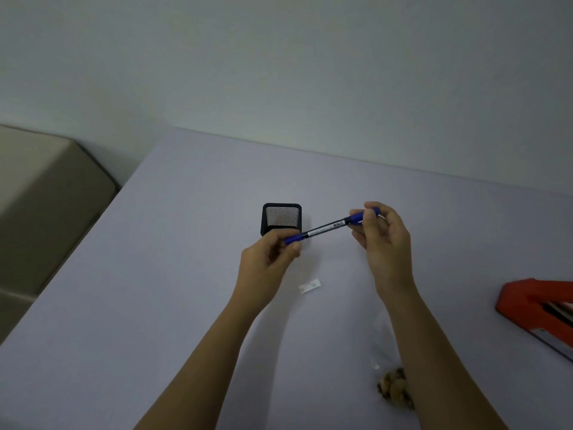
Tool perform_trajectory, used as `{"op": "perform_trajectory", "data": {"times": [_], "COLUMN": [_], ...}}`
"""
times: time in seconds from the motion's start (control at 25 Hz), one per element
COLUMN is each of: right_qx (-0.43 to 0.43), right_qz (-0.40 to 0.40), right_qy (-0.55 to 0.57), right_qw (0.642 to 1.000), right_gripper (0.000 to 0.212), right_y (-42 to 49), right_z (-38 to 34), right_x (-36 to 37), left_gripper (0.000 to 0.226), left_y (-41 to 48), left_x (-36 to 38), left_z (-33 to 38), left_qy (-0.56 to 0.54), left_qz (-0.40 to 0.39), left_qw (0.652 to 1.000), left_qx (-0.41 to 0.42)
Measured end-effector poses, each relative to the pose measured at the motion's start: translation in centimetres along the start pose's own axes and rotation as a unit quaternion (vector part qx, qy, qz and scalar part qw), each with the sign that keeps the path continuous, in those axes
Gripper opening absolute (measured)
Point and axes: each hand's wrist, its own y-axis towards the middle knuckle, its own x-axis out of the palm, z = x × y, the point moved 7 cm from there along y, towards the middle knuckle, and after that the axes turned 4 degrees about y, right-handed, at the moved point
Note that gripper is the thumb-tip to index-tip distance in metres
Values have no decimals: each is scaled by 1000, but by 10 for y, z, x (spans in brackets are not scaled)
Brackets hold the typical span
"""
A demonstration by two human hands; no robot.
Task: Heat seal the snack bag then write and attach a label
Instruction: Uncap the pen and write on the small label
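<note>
Closest lies one clear bag [383, 339], snacks bunched at its near end, partly under the right forearm. One marker [325, 227] hangs above the table [186, 274], its long axis slanting from near-left to far-right. The left hand [266, 259] pinches its left cap and the right hand [384, 240] curls round the other end. One label [310, 286] lies nearer, one mesh holder [281, 217] stands behind, and one red sealer [533, 302] sits far right.
</note>
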Motion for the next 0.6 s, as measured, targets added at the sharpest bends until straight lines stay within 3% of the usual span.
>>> {"op": "perform_trajectory", "data": {"times": [0.16, 0.28, 0.4, 0.52, 0.6], "right_qx": [87, 129, 160, 167, 167], "right_qz": [-39, -92, -72, -53, -44], "right_qy": [5, -37, 17, 44, 67], "right_qw": [995, 987, 984, 983, 983], "right_gripper": [18, 17, 21, 24, 24], "right_y": [-25, -44, -49, -50, -51], "right_z": [17, 36, 43, 41, 39], "right_x": [15, 29, 28, 28, 27], "left_gripper": [17, 16, 21, 34, 37], "left_y": [-12, -22, -29, -35, -38], "left_x": [3, 10, 15, 22, 25], "left_z": [2, 16, 33, 40, 42], "left_qy": [-22, 110, 246, 300, 299], "left_qz": [32, 42, 63, 73, 65], "left_qw": [999, 990, 948, 922, 923], "left_qx": [-6, 74, 191, 234, 233]}}
